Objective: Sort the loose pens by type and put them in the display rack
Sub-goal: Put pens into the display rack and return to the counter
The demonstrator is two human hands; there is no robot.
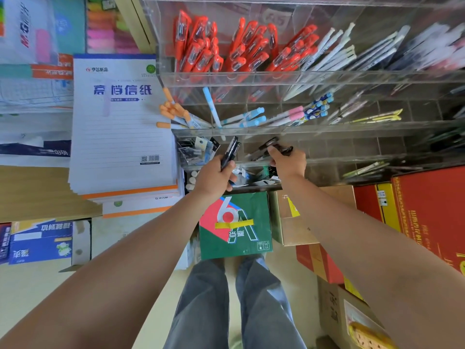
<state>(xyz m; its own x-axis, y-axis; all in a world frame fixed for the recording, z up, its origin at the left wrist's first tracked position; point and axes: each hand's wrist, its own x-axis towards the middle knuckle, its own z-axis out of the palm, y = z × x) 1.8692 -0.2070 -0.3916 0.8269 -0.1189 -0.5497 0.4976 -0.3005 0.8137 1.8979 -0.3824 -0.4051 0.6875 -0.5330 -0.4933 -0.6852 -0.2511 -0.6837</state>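
A clear acrylic display rack (327,76) is being faced from above in a crowded stationery shop, its stepped tiers being divided into narrow compartments. A few black pens (231,149) are being gripped upright in the curled fingers of the left hand (214,180), just in front of the rack's lower left compartments. A dark pen (270,144) is being pinched by the right hand (289,165) at the front of a lower middle compartment; whether it is touching the acrylic cannot be told through the blur. The top tier is being filled by red pens (206,51) on the left and white pens (334,51) beside them, while orange-capped pens (173,112) and blue-capped pens (251,117) are being held in the tier beneath. A stack of lined writing pads (118,137) is being kept just left of the rack. Below the hands, a green box (236,227) is being flanked by a brown carton (294,230) and red cartons (432,217). The pale floor (37,285) is being stood on by legs in grey jeans (208,298).
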